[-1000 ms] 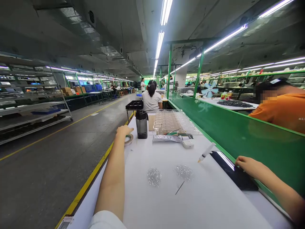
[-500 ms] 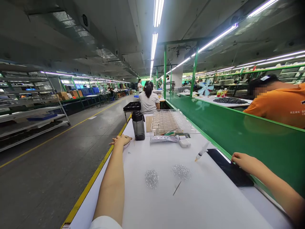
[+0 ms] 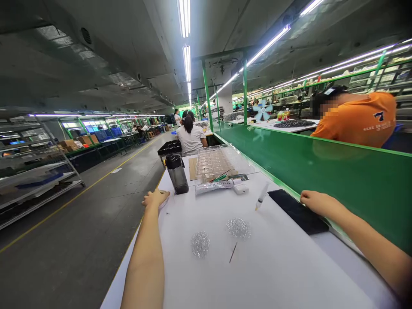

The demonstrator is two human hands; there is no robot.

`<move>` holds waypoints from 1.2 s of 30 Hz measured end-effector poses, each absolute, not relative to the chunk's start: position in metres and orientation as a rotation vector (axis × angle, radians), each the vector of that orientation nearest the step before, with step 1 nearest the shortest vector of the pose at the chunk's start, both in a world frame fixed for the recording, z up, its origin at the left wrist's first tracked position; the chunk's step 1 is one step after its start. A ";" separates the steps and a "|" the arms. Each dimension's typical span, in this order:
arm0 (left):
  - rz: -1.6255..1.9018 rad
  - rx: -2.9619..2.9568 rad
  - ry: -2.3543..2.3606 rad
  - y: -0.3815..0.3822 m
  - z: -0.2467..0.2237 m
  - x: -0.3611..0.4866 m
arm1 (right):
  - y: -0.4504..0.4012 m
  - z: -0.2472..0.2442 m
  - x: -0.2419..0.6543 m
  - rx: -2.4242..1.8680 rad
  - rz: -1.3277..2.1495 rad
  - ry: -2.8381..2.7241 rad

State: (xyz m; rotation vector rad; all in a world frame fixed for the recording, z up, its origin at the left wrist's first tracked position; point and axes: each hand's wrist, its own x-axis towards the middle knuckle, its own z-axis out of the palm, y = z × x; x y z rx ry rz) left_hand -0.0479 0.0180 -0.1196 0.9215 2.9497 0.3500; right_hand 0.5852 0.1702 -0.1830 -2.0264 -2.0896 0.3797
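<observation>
My left hand [image 3: 156, 198] rests at the table's left edge with fingers apart, over a round, pale object [image 3: 165, 201] that it mostly covers. My right hand [image 3: 317, 201] lies at the right edge by the green rail, fingers curled; what they hold, if anything, is hidden. Beside it is a flat black tablet-like panel [image 3: 298, 211]. A syringe [image 3: 262, 197] with a yellowish tip lies left of the panel. Two piles of tiny clear pieces, the left pile [image 3: 200, 244] and the right pile [image 3: 238, 228], sit mid-table. Below the right one is a thin pointed stick [image 3: 233, 252].
A dark bottle [image 3: 177, 174] stands near my left hand. Behind are a clear compartment tray [image 3: 214, 159], a silvery tube [image 3: 212, 186] and a small white case [image 3: 240, 187]. A green belt [image 3: 337, 165] runs along the right. One person sits ahead, another in orange at right.
The camera view has turned right and tilted, shifting the scene left. Both hands stay at the same table edges, and the piles, syringe and stick have not been moved.
</observation>
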 end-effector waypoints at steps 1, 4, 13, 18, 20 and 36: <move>0.383 0.907 2.964 0.018 -0.120 -0.048 | 0.166 -0.177 0.583 -2.054 0.422 -2.078; 0.543 0.852 3.008 0.019 -0.121 -0.048 | 0.152 -0.157 0.575 -2.067 0.486 -2.121; 1.199 0.767 3.140 0.017 -0.122 -0.045 | 0.134 -0.133 0.567 -2.073 0.501 -2.105; 1.331 0.842 3.176 0.018 -0.127 -0.047 | 0.132 -0.134 0.566 -2.087 0.516 -2.091; 1.342 0.865 3.180 0.018 -0.129 -0.048 | 0.132 -0.134 0.565 -2.095 0.512 -2.095; 1.420 0.980 3.097 0.016 -0.128 -0.045 | 0.139 -0.139 0.570 -2.082 0.509 -2.109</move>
